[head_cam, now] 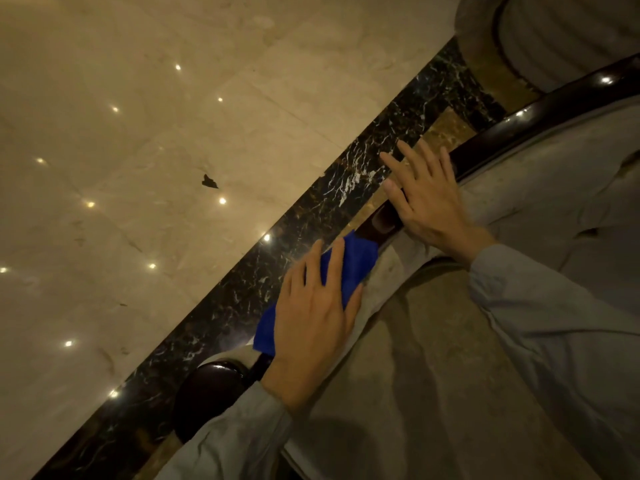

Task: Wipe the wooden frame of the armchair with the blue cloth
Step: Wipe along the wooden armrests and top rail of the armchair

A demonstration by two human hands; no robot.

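The armchair's dark glossy wooden frame [540, 109] runs diagonally from the upper right down to a rounded armrest end [211, 386] at the lower left. My left hand [311, 320] presses the blue cloth [356, 261] flat onto the frame's middle stretch, fingers spread over the cloth. My right hand [426, 199] rests flat on the frame a little further up, fingers apart, holding nothing. Part of the frame is hidden under both hands and the cloth.
The chair's grey-beige upholstery [450, 375] fills the lower right. Beyond the frame lies a polished beige marble floor [138, 133] with a black veined border strip [311, 220]. A small dark scrap [209, 181] lies on the floor. Another upholstered piece [554, 36] stands at the top right.
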